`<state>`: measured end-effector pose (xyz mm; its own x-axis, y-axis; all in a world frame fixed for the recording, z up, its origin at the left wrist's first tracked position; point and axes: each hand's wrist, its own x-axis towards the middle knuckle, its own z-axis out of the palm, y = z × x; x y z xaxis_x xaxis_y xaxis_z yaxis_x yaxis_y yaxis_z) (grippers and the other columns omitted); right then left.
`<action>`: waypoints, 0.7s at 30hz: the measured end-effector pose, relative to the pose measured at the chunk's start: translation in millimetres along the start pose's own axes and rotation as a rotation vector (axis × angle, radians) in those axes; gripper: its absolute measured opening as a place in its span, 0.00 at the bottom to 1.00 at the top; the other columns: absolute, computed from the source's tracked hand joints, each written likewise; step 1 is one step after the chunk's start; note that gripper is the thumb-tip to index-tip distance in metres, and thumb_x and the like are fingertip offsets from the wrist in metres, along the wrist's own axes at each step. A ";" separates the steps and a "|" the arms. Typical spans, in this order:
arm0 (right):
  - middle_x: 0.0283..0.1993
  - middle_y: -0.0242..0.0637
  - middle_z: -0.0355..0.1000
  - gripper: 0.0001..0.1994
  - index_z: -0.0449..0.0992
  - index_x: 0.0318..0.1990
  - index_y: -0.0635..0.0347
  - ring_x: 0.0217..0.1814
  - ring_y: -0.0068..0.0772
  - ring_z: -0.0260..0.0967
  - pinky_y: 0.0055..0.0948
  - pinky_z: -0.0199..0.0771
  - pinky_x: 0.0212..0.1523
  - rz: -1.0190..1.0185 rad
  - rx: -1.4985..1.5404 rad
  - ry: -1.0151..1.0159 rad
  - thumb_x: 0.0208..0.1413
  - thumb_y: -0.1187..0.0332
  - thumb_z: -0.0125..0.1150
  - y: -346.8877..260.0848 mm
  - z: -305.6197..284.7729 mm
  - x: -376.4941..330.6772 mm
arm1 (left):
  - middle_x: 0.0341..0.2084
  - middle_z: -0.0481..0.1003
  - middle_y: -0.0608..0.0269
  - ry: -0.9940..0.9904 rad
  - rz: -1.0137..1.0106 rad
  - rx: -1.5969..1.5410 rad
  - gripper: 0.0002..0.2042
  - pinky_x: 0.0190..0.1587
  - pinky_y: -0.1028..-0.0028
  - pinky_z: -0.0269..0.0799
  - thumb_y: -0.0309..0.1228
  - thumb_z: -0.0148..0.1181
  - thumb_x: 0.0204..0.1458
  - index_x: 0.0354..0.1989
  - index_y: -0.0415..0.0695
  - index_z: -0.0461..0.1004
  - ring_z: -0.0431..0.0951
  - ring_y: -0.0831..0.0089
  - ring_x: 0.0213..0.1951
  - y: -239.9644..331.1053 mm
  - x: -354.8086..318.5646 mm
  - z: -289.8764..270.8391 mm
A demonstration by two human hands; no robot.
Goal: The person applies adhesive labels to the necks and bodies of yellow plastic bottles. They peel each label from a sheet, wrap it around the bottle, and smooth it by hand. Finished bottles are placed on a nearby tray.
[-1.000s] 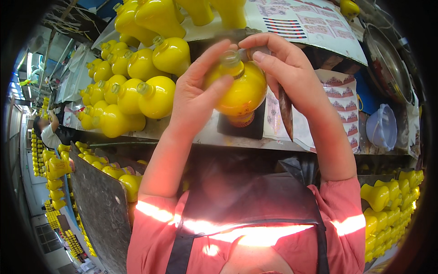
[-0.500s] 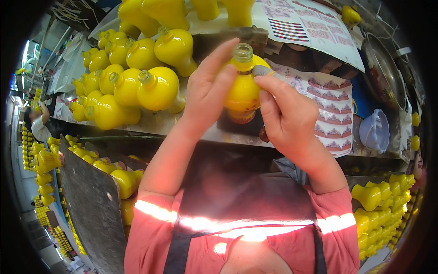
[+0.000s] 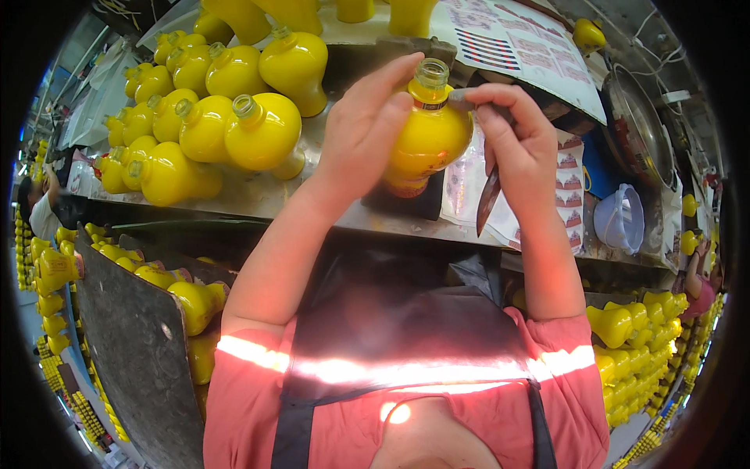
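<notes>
A yellow bulb-shaped bottle (image 3: 426,137) with an open clear neck stands on a dark block (image 3: 398,199) on the metal table. My left hand (image 3: 359,148) wraps around the bottle's left side, fingers reaching up to its neck. My right hand (image 3: 519,148) is at the bottle's right side, its fingertips pressing a band at the neck. The same hand holds a thin brown pointed tool (image 3: 488,199) that hangs down from the palm.
Several open yellow bottles (image 3: 211,117) crowd the table (image 3: 258,199) at the left. Sheets of labels (image 3: 531,47) lie behind and to the right of the block. A metal bowl (image 3: 637,133) and a clear plastic cup (image 3: 621,219) sit at right. More yellow bottles (image 3: 625,328) fill bins below.
The bottle now stands upright with its open neck uncovered. My right hand has slid from over the top down to the neck and right side, and the brown tool shows below it.
</notes>
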<state>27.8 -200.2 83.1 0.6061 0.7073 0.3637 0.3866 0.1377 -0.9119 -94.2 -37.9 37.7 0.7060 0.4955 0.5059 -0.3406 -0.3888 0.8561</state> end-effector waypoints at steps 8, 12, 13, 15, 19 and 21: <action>0.39 0.28 0.78 0.17 0.79 0.56 0.60 0.18 0.10 0.56 0.15 0.55 0.22 0.331 0.126 -0.357 0.68 0.59 0.57 -29.6 -14.9 59.5 | 0.56 0.78 0.48 0.014 -0.003 -0.030 0.35 0.60 0.63 0.72 0.41 0.68 0.53 0.70 0.46 0.66 0.79 0.55 0.56 -1.2 -0.2 4.5; 0.40 0.25 0.78 0.19 0.79 0.56 0.60 0.19 0.09 0.56 0.16 0.55 0.21 0.301 0.015 -0.520 0.69 0.55 0.57 -37.5 -7.7 78.2 | 0.56 0.78 0.48 0.039 -0.019 -0.116 0.40 0.59 0.63 0.74 0.41 0.70 0.51 0.73 0.47 0.60 0.80 0.55 0.56 -5.8 -0.1 7.3; 0.40 0.25 0.78 0.19 0.79 0.56 0.60 0.19 0.09 0.56 0.16 0.54 0.21 0.298 -0.006 -0.527 0.69 0.55 0.57 -38.6 -7.0 80.7 | 0.56 0.78 0.48 0.039 -0.019 -0.106 0.40 0.59 0.63 0.74 0.41 0.70 0.51 0.73 0.47 0.60 0.80 0.54 0.56 -6.9 -0.1 7.3; 0.39 0.25 0.78 0.19 0.79 0.55 0.60 0.18 0.09 0.57 0.15 0.54 0.21 0.318 -0.019 -0.525 0.69 0.55 0.56 -38.1 -8.0 82.3 | 0.56 0.78 0.48 0.035 -0.019 -0.087 0.40 0.58 0.62 0.75 0.41 0.70 0.51 0.73 0.47 0.60 0.81 0.54 0.55 -8.7 1.0 6.9; 0.38 0.26 0.77 0.18 0.80 0.52 0.60 0.18 0.10 0.57 0.15 0.55 0.21 0.328 0.049 -0.434 0.70 0.55 0.55 -26.0 -18.4 72.6 | 0.56 0.78 0.48 0.013 0.063 -0.050 0.37 0.59 0.61 0.74 0.37 0.68 0.52 0.72 0.47 0.62 0.81 0.52 0.55 -7.4 11.7 1.0; 0.38 0.26 0.77 0.17 0.80 0.51 0.60 0.19 0.10 0.58 0.15 0.57 0.22 0.323 0.091 -0.362 0.71 0.55 0.55 -15.4 -21.6 62.6 | 0.54 0.79 0.50 0.013 0.204 0.067 0.32 0.58 0.61 0.74 0.34 0.66 0.52 0.68 0.46 0.67 0.81 0.51 0.53 -3.5 22.5 -5.2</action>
<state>74.8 -173.0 124.0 0.3984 0.9171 -0.0154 0.1463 -0.0801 -0.9860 -80.4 -21.3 46.6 0.6186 0.4112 0.6695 -0.4329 -0.5327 0.7272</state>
